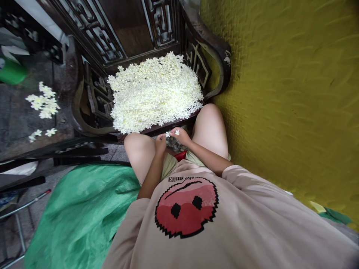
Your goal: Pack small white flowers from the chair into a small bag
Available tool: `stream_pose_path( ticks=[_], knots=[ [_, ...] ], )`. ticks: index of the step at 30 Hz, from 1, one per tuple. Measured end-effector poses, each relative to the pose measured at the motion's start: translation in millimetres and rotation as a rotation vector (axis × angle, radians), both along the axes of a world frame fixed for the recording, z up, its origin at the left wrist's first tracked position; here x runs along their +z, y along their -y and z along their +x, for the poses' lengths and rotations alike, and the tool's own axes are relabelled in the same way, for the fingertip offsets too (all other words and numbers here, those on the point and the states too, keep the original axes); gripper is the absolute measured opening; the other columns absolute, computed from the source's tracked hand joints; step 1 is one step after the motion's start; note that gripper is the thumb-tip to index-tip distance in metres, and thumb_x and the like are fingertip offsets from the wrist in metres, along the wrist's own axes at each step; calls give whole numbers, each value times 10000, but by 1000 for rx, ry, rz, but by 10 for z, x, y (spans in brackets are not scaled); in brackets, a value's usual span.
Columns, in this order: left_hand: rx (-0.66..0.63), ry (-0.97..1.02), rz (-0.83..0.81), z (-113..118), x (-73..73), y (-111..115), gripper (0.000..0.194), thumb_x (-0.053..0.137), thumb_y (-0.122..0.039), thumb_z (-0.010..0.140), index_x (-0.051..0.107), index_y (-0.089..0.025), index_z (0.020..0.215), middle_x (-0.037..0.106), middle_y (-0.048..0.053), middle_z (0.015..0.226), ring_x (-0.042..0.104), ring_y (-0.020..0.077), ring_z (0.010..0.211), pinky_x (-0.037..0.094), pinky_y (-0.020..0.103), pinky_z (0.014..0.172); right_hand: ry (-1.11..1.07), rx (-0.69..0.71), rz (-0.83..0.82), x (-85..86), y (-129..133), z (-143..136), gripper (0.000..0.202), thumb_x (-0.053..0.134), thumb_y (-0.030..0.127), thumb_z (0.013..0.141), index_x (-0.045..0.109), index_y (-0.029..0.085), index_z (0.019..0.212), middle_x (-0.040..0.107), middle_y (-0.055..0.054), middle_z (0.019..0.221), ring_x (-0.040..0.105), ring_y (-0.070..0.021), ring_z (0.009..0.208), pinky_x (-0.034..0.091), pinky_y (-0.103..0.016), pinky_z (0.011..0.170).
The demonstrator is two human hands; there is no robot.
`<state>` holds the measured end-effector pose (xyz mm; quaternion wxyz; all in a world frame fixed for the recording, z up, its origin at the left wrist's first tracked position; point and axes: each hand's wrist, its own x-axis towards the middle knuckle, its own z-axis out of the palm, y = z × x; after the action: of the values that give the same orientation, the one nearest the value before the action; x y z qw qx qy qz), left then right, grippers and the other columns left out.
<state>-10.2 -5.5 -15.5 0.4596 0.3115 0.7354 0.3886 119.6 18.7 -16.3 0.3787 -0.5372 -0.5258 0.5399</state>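
Observation:
Between my knees, my left hand point(160, 143) is closed with its fingertips pinched together; what it grips is too small to make out. Just to its right, my right hand point(181, 136) pinches a small white flower point(177, 132). Another white flower point(167, 134) shows in the gap between the two hands, near the right fingertips. Beyond my knees, a thick heap of white flowers point(157, 93) covers the seat of a dark carved wooden chair point(223, 63).
A few loose white flowers point(45, 101) lie on a dark wooden surface point(14, 119) at the left, near a green container point(12, 71). Green plastic sheeting point(89, 213) spreads at lower left. A yellow textured surface point(288, 93) rises along the right.

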Motion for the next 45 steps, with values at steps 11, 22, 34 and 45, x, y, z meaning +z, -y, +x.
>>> stream_pose_path(
  ticks=[11,22,34,45],
  knots=[
    [-33,357,-21,-23,-52,-33,293,671,-419,645,613,-148,738,501,-28,542,418,76,488,330,228,513,31,11,21,43,6,18,76,621,248,707,655,180,710,668,-19,783,577,-153,753,424,-269,765],
    [-89,501,-33,-33,39,-16,374,696,-497,644,613,-154,770,504,-21,575,427,70,494,327,231,500,-66,18,-47,73,-9,7,167,674,331,684,665,168,650,677,-31,732,589,-153,722,435,-263,728],
    [-4,152,85,40,88,6,176,655,-328,638,667,-165,706,664,34,707,578,152,709,448,275,690,63,0,-7,38,7,30,119,638,300,714,667,185,725,681,-28,802,584,-160,755,436,-277,765],
    [-48,205,97,29,99,10,109,631,-266,622,649,-162,652,619,9,640,552,138,667,418,269,686,67,-16,8,42,15,16,118,660,302,697,679,187,715,683,-34,808,599,-171,780,434,-277,774]
  ],
)
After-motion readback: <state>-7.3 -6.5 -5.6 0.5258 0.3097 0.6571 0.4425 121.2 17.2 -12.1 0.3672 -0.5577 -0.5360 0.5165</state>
